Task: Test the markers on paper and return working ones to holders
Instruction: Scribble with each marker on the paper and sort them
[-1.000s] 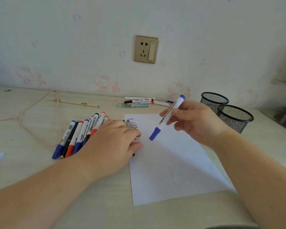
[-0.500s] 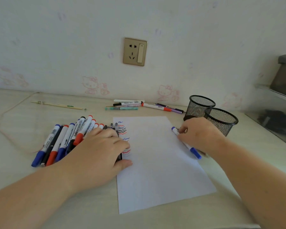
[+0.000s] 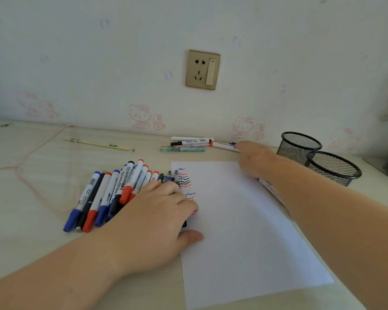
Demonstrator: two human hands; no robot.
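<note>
A white paper sheet point(image 3: 244, 231) lies on the desk, with coloured squiggles point(image 3: 186, 182) near its top left corner. A pile of blue, red and black capped markers point(image 3: 112, 193) lies left of the sheet. My left hand point(image 3: 157, 211) rests flat, palm down, over the pile's right end and the paper's left edge. My right hand point(image 3: 251, 157) stretches toward the wall, its fingertips touching a red-capped marker point(image 3: 224, 146) among a few pens point(image 3: 190, 143). A blue-capped marker point(image 3: 269, 186) lies at the paper's right edge, mostly hidden under my right forearm. Two black mesh holders point(image 3: 300, 146) point(image 3: 334, 167) stand at the right.
A pink cable point(image 3: 31, 157) loops across the left of the desk. A thin stick-like pencil point(image 3: 96, 144) lies near the wall. A wall socket point(image 3: 203, 69) sits above the pens. A shelf edge shows at the far right.
My right hand laid the blue-capped marker down at the paper's right edge, then reached forward to the pens by the wall. My left hand stayed on the pile.
</note>
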